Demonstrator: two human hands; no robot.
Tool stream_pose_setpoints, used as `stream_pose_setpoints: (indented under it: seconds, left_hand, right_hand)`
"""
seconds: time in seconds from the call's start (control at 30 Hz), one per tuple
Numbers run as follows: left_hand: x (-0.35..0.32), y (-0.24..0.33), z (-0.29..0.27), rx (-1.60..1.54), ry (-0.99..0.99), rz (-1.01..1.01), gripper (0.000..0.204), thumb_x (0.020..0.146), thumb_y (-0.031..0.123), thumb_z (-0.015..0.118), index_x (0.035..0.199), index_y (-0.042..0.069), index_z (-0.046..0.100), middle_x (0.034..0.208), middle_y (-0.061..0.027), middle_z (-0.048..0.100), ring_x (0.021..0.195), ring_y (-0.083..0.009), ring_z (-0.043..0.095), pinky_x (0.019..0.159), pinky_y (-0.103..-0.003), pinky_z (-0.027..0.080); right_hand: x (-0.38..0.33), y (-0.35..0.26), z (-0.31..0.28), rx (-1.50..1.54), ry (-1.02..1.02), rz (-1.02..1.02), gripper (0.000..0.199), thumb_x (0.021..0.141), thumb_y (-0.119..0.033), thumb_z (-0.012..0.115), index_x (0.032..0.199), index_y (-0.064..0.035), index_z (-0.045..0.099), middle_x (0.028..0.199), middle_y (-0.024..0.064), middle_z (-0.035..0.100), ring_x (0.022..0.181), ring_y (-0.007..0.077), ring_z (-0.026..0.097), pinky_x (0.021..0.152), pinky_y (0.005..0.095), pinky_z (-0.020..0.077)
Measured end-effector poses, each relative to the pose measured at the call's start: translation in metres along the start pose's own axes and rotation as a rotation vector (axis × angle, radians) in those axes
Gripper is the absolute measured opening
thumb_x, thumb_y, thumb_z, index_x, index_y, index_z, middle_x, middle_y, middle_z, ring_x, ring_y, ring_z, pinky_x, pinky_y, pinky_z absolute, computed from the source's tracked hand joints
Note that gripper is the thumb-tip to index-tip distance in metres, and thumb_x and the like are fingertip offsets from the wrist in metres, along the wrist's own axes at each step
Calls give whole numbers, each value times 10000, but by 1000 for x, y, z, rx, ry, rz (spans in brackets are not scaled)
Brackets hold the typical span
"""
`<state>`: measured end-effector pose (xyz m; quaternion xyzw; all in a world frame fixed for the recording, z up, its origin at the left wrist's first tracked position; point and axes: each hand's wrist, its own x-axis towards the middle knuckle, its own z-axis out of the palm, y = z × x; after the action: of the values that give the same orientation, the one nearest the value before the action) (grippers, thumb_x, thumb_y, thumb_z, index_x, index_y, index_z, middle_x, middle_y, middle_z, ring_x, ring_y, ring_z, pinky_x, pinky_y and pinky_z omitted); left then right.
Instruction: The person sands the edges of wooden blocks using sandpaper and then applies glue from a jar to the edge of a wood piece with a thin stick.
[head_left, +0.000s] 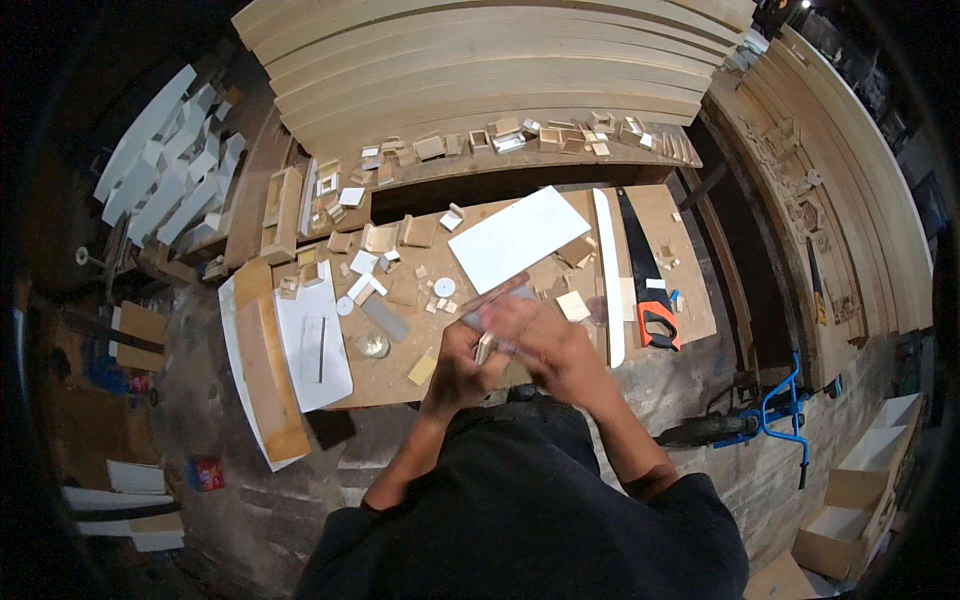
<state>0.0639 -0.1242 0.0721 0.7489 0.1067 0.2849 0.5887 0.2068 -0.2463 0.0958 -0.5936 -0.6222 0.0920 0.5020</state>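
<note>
Two hands at workbench: left hand (pixel 462 362) pinches small pale wooden block (pixel 485 347); right hand (pixel 545 345) blurred, grip unclear. Block likely light, rigid; hold by edges.

One head-worn fisheye view looks steeply down from above onto the workbench (pixel 690 300), close over the hands.
</note>
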Motion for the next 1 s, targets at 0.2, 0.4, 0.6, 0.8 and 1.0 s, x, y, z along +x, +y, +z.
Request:
stream_pose_setpoints:
  seconds: [0.2,0.4,0.6,0.8,1.0]
  left_hand:
    - [5,1,3,-92,-42,28,517,909,419,622,1062,-72,675,1006,-148,647,884,-209,628,772,-318,492]
    - [13,4,20,-84,-42,-96,443,899,319,616,1108,-68,667,953,-92,657,864,-161,620,761,-299,492]
    - [9,15,36,-288,48,-386,217,847,101,603,998,-41,664,888,-45,664,825,-138,605,745,-296,494]
    - [-7,-41,31,-383,131,-453,224,895,83,546,1083,-18,615,1035,-65,661,898,-127,582,790,-276,473]
    - [14,-13,36,-652,23,-596,336,929,85,489,1244,-15,547,1108,-79,645,1046,-162,606,912,-304,477]
  right_hand:
    - [-17,67,-33,-121,-16,223,484,838,96,610,1286,-77,678,1324,162,660,1240,320,634,1066,415,495]
    - [-19,25,-34,-44,172,60,509,784,63,674,1277,-65,680,1306,173,668,1247,347,627,1059,399,494]
    - [-10,50,-35,-191,35,-50,587,779,78,669,1341,-85,627,1374,146,627,1306,353,569,1094,431,458]
    - [-22,59,-33,-15,-47,-41,574,825,29,632,1376,-128,601,1382,151,612,1318,377,546,1112,482,433]
    - [-17,77,-41,-90,-38,43,573,807,68,662,1351,-108,627,1374,162,615,1332,363,545,1111,459,444]
